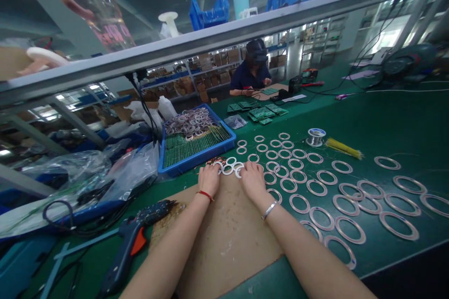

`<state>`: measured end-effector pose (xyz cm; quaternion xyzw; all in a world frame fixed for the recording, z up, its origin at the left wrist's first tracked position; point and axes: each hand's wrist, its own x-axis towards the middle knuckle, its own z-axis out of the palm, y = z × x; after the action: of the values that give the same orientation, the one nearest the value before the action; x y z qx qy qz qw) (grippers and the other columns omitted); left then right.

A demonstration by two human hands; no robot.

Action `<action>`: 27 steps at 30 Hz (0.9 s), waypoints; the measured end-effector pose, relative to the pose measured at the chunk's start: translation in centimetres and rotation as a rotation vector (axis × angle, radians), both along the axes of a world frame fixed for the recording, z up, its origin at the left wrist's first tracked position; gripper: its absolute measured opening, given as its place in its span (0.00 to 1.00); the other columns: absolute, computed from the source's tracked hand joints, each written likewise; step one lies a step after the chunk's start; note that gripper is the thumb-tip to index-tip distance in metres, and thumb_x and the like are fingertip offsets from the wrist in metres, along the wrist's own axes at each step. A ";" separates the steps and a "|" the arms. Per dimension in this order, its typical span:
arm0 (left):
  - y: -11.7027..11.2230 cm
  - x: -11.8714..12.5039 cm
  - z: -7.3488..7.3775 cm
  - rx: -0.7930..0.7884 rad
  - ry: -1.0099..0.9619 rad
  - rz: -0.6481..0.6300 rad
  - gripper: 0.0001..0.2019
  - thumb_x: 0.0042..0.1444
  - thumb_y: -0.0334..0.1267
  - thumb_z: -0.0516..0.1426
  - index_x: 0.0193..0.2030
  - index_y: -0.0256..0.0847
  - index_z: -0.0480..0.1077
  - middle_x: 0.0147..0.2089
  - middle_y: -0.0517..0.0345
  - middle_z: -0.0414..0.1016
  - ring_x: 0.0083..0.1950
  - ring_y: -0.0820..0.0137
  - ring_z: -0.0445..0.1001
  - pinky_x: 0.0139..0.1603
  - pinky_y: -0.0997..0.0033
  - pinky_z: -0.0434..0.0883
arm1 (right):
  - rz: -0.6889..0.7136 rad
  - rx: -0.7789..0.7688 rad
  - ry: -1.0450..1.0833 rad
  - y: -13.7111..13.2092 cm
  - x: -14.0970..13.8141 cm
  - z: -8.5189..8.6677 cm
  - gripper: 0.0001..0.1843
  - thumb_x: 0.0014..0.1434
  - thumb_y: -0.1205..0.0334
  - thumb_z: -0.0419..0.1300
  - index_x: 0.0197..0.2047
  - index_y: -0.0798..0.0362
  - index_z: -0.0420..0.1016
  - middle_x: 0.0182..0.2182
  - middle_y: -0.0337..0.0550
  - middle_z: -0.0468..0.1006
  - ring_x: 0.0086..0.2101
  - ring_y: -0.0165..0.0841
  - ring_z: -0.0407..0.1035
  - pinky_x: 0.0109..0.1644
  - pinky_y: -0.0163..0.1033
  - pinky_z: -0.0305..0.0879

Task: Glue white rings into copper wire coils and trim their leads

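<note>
Several white rings [228,169] lie in a small cluster at the far edge of a brown board [228,238]. My left hand [209,180], with a red cord at its wrist, has its fingers curled on the ring at the cluster's left end. On the other side my right hand [253,181], wearing a silver bangle, closes its fingers on the ring at the right end. The fingertips of both hands are partly hidden. Just beyond the left hand lie small copper-coloured pieces [214,161].
Flat pinkish rings [299,176] cover the green table on the right, near a solder spool [315,136] and yellow wires [343,147]. A blue tray [196,161] of rings stands behind. At left lies a glue gun [131,238]. A person [250,72] sits across the table.
</note>
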<state>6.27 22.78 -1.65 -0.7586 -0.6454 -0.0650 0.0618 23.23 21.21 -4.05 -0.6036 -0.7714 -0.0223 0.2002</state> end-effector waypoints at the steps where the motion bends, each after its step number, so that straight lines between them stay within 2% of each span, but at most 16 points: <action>1: 0.1 0.1 0.0 0.009 -0.011 -0.006 0.13 0.64 0.39 0.49 0.47 0.36 0.70 0.43 0.52 0.71 0.51 0.63 0.66 0.52 0.59 0.59 | -0.002 -0.006 -0.006 0.0 0.0 0.2 0.16 0.62 0.70 0.47 0.44 0.61 0.76 0.43 0.57 0.68 0.47 0.44 0.58 0.50 0.48 0.52; 4: -0.5 0.2 0.8 0.043 -0.052 -0.016 0.12 0.63 0.37 0.49 0.44 0.36 0.71 0.41 0.51 0.72 0.49 0.62 0.66 0.52 0.58 0.58 | 0.027 -0.017 -0.029 -1.2 0.0 1.6 0.16 0.61 0.70 0.48 0.44 0.61 0.76 0.45 0.57 0.68 0.48 0.44 0.58 0.50 0.49 0.52; 7: -3.1 -0.7 2.2 0.077 -0.111 -0.025 0.10 0.62 0.36 0.50 0.42 0.38 0.71 0.40 0.50 0.73 0.48 0.60 0.67 0.50 0.59 0.57 | 0.126 -0.025 -0.045 -5.1 -0.2 3.5 0.12 0.59 0.65 0.54 0.43 0.57 0.75 0.48 0.53 0.67 0.51 0.44 0.56 0.52 0.47 0.50; 9: -6.1 -1.9 3.0 0.068 -0.168 -0.021 0.11 0.62 0.40 0.50 0.39 0.39 0.72 0.38 0.51 0.74 0.46 0.61 0.67 0.48 0.61 0.58 | 0.271 -0.078 -0.023 -8.4 -0.4 4.0 0.09 0.58 0.63 0.58 0.42 0.55 0.75 0.44 0.49 0.69 0.48 0.41 0.58 0.53 0.47 0.50; 11: -9.7 -3.3 3.3 0.028 -0.242 -0.004 0.13 0.63 0.44 0.50 0.40 0.40 0.72 0.38 0.54 0.74 0.43 0.64 0.69 0.45 0.65 0.60 | 0.405 -0.132 0.036 -11.4 -0.6 3.8 0.08 0.57 0.64 0.60 0.41 0.54 0.74 0.42 0.46 0.69 0.46 0.39 0.59 0.51 0.46 0.50; 14: -14.8 -5.0 2.6 -0.158 -0.385 0.020 0.13 0.62 0.46 0.50 0.40 0.44 0.73 0.37 0.61 0.75 0.37 0.71 0.72 0.38 0.72 0.63 | 0.494 -0.207 0.161 -14.2 -0.4 2.4 0.06 0.55 0.62 0.64 0.37 0.52 0.74 0.40 0.41 0.70 0.45 0.36 0.60 0.49 0.44 0.49; 17: -18.5 -6.0 0.8 -0.379 -0.533 0.067 0.12 0.60 0.47 0.52 0.41 0.47 0.74 0.38 0.63 0.76 0.38 0.70 0.73 0.39 0.71 0.65 | 0.497 -0.247 0.360 -15.3 0.3 1.5 0.07 0.52 0.62 0.67 0.35 0.48 0.74 0.38 0.37 0.70 0.44 0.33 0.61 0.48 0.41 0.48; 20: -20.4 -6.3 -0.6 -0.344 -0.606 0.061 0.12 0.60 0.47 0.53 0.44 0.48 0.74 0.44 0.63 0.76 0.45 0.70 0.73 0.47 0.69 0.65 | 0.426 -0.206 0.528 -15.6 1.6 1.9 0.06 0.55 0.64 0.65 0.37 0.47 0.74 0.39 0.36 0.71 0.43 0.30 0.63 0.48 0.40 0.49; 23: -21.0 -6.0 -1.1 -0.306 -0.701 0.099 0.11 0.60 0.47 0.53 0.42 0.46 0.73 0.40 0.62 0.76 0.39 0.71 0.73 0.43 0.69 0.67 | 0.347 -0.206 0.597 -16.0 3.3 2.7 0.03 0.60 0.62 0.60 0.39 0.48 0.73 0.38 0.35 0.73 0.42 0.29 0.65 0.48 0.40 0.51; 27: -20.6 -5.3 -0.9 -0.279 -0.719 0.066 0.10 0.61 0.46 0.54 0.40 0.45 0.73 0.37 0.63 0.76 0.37 0.72 0.73 0.40 0.70 0.68 | 0.252 -0.248 0.619 -16.3 4.9 2.7 0.07 0.62 0.58 0.56 0.37 0.50 0.73 0.35 0.36 0.74 0.39 0.29 0.66 0.45 0.41 0.54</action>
<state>0.99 2.14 -2.54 -0.6673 -0.6527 -0.2363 -0.2700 28.08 4.95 -1.34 -0.5015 -0.7395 0.2802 0.3510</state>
